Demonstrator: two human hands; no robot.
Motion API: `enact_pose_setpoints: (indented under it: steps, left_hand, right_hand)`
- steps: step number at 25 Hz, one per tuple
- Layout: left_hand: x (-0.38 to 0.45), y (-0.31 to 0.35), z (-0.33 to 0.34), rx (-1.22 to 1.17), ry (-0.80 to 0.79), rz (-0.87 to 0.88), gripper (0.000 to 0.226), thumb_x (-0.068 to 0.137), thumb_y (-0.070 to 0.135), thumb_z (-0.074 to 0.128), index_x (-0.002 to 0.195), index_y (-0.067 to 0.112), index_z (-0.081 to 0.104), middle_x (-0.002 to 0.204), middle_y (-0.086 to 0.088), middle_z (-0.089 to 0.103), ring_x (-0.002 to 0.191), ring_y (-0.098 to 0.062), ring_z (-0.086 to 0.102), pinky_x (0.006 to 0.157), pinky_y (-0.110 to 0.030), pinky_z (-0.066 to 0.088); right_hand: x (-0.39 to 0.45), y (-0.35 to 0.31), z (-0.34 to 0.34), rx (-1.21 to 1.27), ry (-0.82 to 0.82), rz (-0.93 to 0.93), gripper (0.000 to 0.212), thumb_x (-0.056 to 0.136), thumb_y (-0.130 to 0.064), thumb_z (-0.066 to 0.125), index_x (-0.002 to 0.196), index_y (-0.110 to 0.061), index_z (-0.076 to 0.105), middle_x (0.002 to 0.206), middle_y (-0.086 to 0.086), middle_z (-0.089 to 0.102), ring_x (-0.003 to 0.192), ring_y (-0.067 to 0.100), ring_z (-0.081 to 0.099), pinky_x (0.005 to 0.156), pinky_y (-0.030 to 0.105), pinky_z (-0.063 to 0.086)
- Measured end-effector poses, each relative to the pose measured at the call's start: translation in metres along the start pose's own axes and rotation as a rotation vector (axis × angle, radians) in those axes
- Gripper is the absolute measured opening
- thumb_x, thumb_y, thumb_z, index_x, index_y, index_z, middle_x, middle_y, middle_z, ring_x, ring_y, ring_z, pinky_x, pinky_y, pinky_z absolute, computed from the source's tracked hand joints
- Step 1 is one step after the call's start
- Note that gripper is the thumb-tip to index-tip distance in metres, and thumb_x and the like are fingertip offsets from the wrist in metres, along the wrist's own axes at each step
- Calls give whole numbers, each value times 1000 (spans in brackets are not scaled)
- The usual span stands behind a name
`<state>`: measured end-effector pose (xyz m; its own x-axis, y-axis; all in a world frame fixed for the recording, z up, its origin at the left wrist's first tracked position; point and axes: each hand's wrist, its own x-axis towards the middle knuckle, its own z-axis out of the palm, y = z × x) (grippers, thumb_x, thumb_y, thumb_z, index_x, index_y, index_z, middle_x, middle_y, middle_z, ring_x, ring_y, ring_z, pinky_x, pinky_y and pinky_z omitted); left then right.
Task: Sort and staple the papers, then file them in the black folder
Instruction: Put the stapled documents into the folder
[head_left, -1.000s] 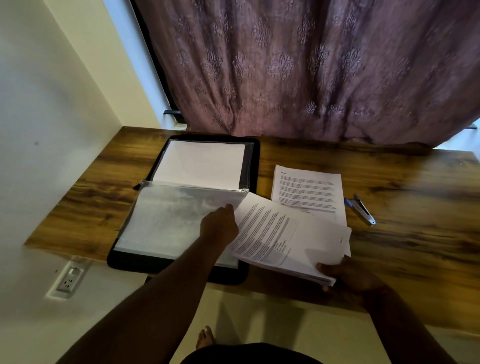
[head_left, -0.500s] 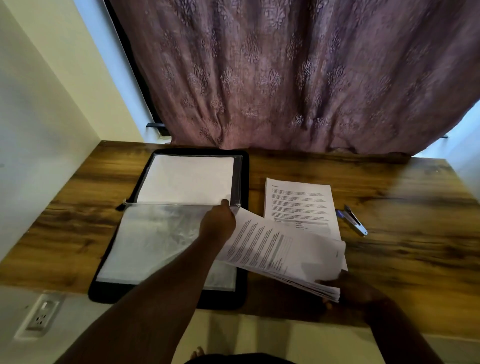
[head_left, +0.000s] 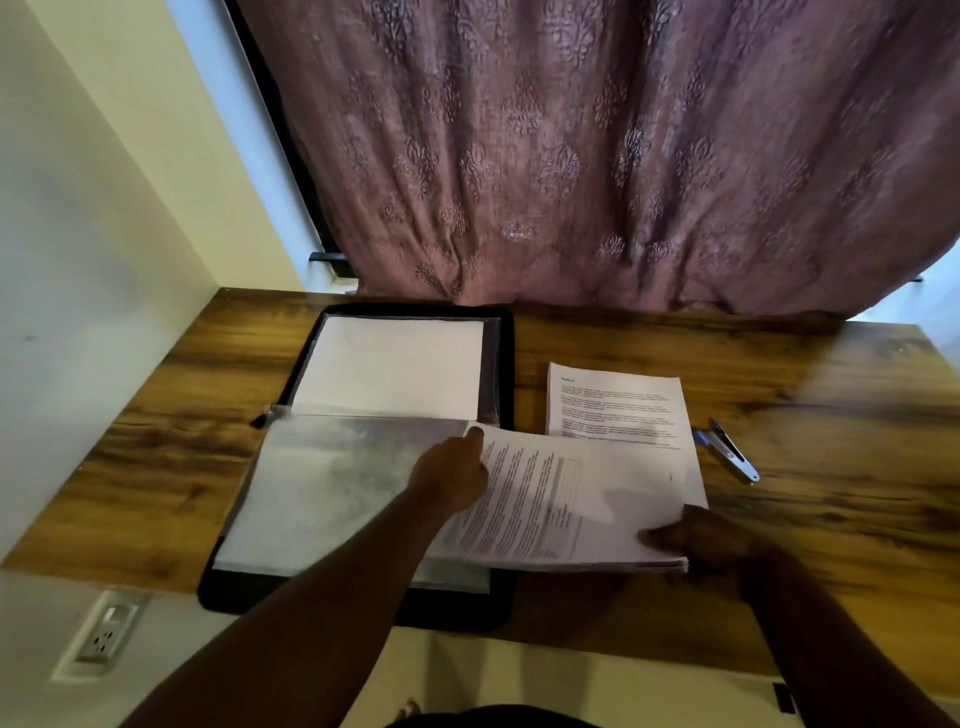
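The black folder (head_left: 506, 358) lies open on the wooden desk (head_left: 831, 519), with a white sheet in its far half and clear plastic sleeves (head_left: 332, 483) in its near half. My left hand (head_left: 452, 475) pinches the right edge of the top sleeve. My right hand (head_left: 711, 543) grips the near right corner of a printed paper bundle (head_left: 566, 504), whose left end lies over the folder's right edge at the sleeve opening. A second printed stack (head_left: 618, 402) lies on the desk behind the bundle. A stapler (head_left: 730, 457) with a blue end lies to the right of it.
A purple patterned curtain (head_left: 597, 156) hangs behind the desk. A wall (head_left: 78, 260) closes the left side, with a power outlet (head_left: 101, 636) below the desk edge. Bare desk surface extends to the right of the stapler.
The bundle in my right hand has slid left and levelled out, its left end now at the sleeve edge my left hand holds. The camera view shifted slightly.
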<state>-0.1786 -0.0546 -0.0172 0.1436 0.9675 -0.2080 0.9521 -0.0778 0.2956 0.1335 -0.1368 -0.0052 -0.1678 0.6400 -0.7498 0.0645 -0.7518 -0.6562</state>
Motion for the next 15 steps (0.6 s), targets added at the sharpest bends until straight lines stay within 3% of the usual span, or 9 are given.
enact_pose_setpoints:
  steps: [3,8,15]
  left_hand:
    - [-20,-1,4,44,-57,-99,39,87,23,56,123,12,44,107,-3,67,87,-25,69,70,-35,59]
    - [-64,-3,22,-6,-99,-108,47,87,30,50,130,13,38,109,-6,64,94,-26,66,80,-40,57]
    - [-85,26,25,-58,-74,-214,48,92,29,46,137,15,35,120,-7,60,105,-28,62,87,-40,51]
  right_hand:
    - [10,-20,9,78,23,-111,42,82,-14,71,121,-11,56,110,19,70,101,38,68,81,54,57]
    - [23,-20,17,-5,70,-197,28,91,-21,64,116,-22,54,112,14,66,102,34,65,81,55,56]
    - [37,-39,43,-104,7,-250,33,94,-29,61,125,-26,51,116,11,64,106,33,63,82,59,55]
